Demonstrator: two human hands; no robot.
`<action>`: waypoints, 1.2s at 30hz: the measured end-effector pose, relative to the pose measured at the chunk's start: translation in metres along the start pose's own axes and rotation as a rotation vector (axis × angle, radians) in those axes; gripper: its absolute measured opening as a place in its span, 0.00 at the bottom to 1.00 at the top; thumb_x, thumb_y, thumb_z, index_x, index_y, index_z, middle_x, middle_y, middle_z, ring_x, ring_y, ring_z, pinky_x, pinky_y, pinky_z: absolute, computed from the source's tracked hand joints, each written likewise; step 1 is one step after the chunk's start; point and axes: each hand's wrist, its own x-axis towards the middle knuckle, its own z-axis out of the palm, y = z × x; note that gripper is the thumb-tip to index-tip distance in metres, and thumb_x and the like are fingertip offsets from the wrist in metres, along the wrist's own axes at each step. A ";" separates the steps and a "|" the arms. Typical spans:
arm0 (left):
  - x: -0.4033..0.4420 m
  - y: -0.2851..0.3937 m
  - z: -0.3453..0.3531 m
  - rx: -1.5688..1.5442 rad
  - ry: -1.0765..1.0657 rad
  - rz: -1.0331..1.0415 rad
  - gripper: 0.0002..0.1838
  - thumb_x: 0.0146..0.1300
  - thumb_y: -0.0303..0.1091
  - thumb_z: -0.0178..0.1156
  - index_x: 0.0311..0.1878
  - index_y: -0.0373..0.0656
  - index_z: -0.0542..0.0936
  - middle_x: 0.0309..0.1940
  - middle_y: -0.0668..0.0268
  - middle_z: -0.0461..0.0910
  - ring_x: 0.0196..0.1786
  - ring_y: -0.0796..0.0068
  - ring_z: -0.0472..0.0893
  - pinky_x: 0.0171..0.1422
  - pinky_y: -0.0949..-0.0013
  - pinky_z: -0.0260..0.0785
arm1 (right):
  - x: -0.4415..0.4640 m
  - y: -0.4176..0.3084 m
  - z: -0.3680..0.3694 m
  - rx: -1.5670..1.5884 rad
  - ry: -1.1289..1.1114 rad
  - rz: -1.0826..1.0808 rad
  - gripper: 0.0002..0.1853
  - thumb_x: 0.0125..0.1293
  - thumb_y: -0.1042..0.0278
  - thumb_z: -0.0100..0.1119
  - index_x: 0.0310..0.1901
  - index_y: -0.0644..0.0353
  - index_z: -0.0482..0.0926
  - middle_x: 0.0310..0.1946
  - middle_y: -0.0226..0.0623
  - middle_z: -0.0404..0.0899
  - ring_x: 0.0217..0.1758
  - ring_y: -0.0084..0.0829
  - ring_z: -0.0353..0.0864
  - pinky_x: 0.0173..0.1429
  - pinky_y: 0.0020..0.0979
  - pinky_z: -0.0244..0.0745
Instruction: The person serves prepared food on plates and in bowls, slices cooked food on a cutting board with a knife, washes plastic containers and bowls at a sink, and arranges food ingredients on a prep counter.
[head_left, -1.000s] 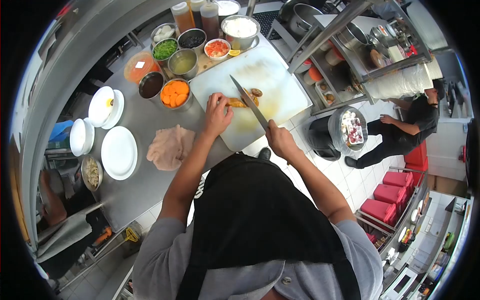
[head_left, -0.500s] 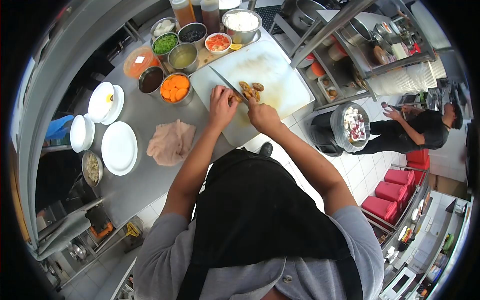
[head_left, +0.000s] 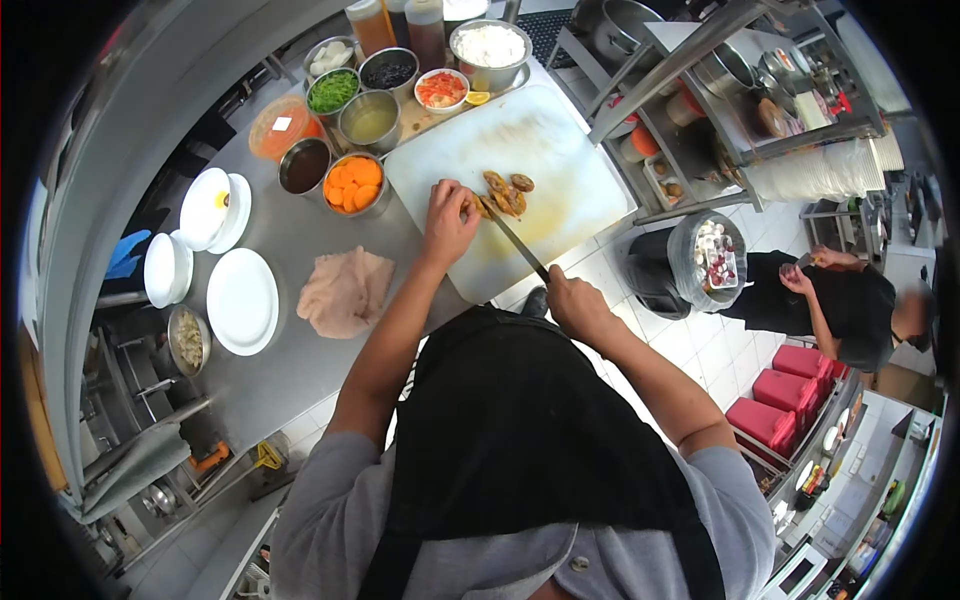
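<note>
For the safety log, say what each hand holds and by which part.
Right hand: knife, by its handle. Left hand: at the food, its grip hidden.

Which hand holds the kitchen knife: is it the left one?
No, the right hand grips the kitchen knife by its handle, and the left hand is beside its tip.

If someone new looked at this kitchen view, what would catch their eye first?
Probably the long grey-bladed knife in the right hand, its tip near the left hand and browned food pieces, over the rectangular white cutting board. Next, the bright orange round slices in a round steel bowl just left of the board.
</note>
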 end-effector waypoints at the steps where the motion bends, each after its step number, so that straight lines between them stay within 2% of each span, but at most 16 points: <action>1: 0.003 0.001 0.001 -0.006 0.002 0.012 0.08 0.53 0.21 0.62 0.36 0.37 0.74 0.40 0.58 0.71 0.46 0.54 0.73 0.51 0.56 0.68 | 0.011 0.002 0.007 0.012 0.032 -0.022 0.10 0.69 0.69 0.47 0.47 0.65 0.67 0.24 0.58 0.80 0.28 0.62 0.82 0.35 0.58 0.77; 4: 0.000 0.005 0.001 0.009 -0.024 -0.038 0.08 0.55 0.21 0.60 0.39 0.37 0.74 0.41 0.58 0.71 0.46 0.54 0.73 0.51 0.59 0.69 | 0.061 0.002 0.036 0.051 0.129 -0.059 0.11 0.69 0.68 0.49 0.48 0.65 0.66 0.24 0.58 0.80 0.28 0.61 0.82 0.35 0.58 0.77; 6: 0.001 0.001 -0.003 0.016 -0.010 -0.014 0.09 0.55 0.21 0.60 0.39 0.37 0.74 0.41 0.58 0.71 0.46 0.54 0.73 0.51 0.59 0.69 | 0.073 -0.006 0.035 0.042 0.081 -0.043 0.12 0.70 0.67 0.49 0.49 0.65 0.66 0.25 0.58 0.81 0.29 0.62 0.82 0.36 0.59 0.77; 11: 0.000 0.002 -0.006 -0.033 0.017 -0.028 0.13 0.55 0.22 0.61 0.44 0.37 0.73 0.41 0.57 0.71 0.49 0.55 0.74 0.53 0.60 0.69 | 0.063 0.014 0.011 0.158 0.007 -0.056 0.13 0.73 0.63 0.50 0.48 0.65 0.68 0.28 0.61 0.81 0.35 0.63 0.82 0.42 0.58 0.76; 13: -0.007 0.005 -0.006 -0.079 0.049 -0.023 0.16 0.55 0.22 0.61 0.48 0.38 0.73 0.43 0.56 0.72 0.52 0.55 0.74 0.54 0.60 0.69 | 0.046 0.011 0.002 0.187 0.026 0.004 0.13 0.74 0.61 0.50 0.47 0.65 0.68 0.29 0.62 0.80 0.36 0.63 0.82 0.43 0.58 0.75; 16: -0.010 0.010 -0.010 -0.035 0.104 -0.033 0.21 0.55 0.22 0.61 0.54 0.38 0.73 0.49 0.56 0.74 0.57 0.55 0.74 0.58 0.58 0.70 | 0.029 0.009 -0.009 0.213 0.073 0.037 0.13 0.74 0.61 0.50 0.47 0.64 0.68 0.29 0.62 0.80 0.36 0.64 0.81 0.43 0.58 0.74; 19: -0.001 0.013 -0.020 -0.038 0.039 0.064 0.24 0.52 0.20 0.61 0.55 0.37 0.74 0.54 0.53 0.74 0.59 0.50 0.73 0.66 0.53 0.65 | 0.020 0.014 -0.012 0.257 0.145 0.049 0.13 0.74 0.61 0.50 0.47 0.64 0.68 0.28 0.62 0.80 0.35 0.65 0.80 0.42 0.58 0.73; 22: 0.024 0.005 -0.018 0.055 -0.120 0.058 0.23 0.54 0.19 0.59 0.57 0.37 0.75 0.54 0.53 0.76 0.60 0.50 0.74 0.66 0.53 0.66 | 0.010 0.018 -0.011 0.273 0.183 0.070 0.13 0.74 0.61 0.50 0.46 0.64 0.69 0.28 0.61 0.80 0.35 0.65 0.80 0.42 0.58 0.73; 25: 0.044 -0.009 -0.015 0.055 -0.273 -0.006 0.19 0.59 0.21 0.60 0.56 0.38 0.78 0.51 0.54 0.81 0.54 0.58 0.80 0.60 0.60 0.72 | -0.005 0.022 -0.007 0.277 0.186 0.099 0.13 0.74 0.61 0.50 0.45 0.65 0.70 0.28 0.62 0.80 0.35 0.65 0.80 0.42 0.58 0.73; 28: 0.058 -0.014 -0.014 -0.011 -0.456 -0.113 0.14 0.61 0.21 0.62 0.51 0.36 0.80 0.42 0.57 0.84 0.45 0.63 0.83 0.54 0.62 0.75 | -0.023 0.024 0.001 0.307 0.202 0.133 0.13 0.75 0.62 0.51 0.41 0.66 0.69 0.25 0.60 0.79 0.33 0.63 0.79 0.40 0.55 0.73; 31: 0.061 -0.012 -0.011 -0.092 -0.527 -0.211 0.10 0.61 0.21 0.64 0.46 0.35 0.81 0.36 0.59 0.84 0.41 0.67 0.83 0.50 0.66 0.76 | -0.037 0.028 0.014 0.348 0.234 0.146 0.13 0.75 0.63 0.51 0.40 0.66 0.69 0.24 0.59 0.78 0.31 0.62 0.79 0.38 0.54 0.72; 34: 0.058 -0.010 -0.005 -0.134 -0.517 -0.183 0.10 0.60 0.25 0.63 0.45 0.34 0.81 0.37 0.55 0.86 0.39 0.63 0.85 0.48 0.63 0.78 | -0.044 0.031 0.023 0.360 0.211 0.165 0.13 0.74 0.62 0.52 0.42 0.65 0.70 0.26 0.59 0.80 0.33 0.62 0.80 0.40 0.55 0.74; 36: 0.056 -0.009 -0.007 -0.129 -0.453 -0.158 0.10 0.60 0.25 0.64 0.45 0.36 0.81 0.38 0.57 0.85 0.41 0.62 0.84 0.51 0.62 0.77 | -0.045 0.029 0.024 0.338 0.212 0.160 0.12 0.73 0.61 0.52 0.43 0.65 0.71 0.27 0.58 0.81 0.33 0.62 0.81 0.40 0.56 0.75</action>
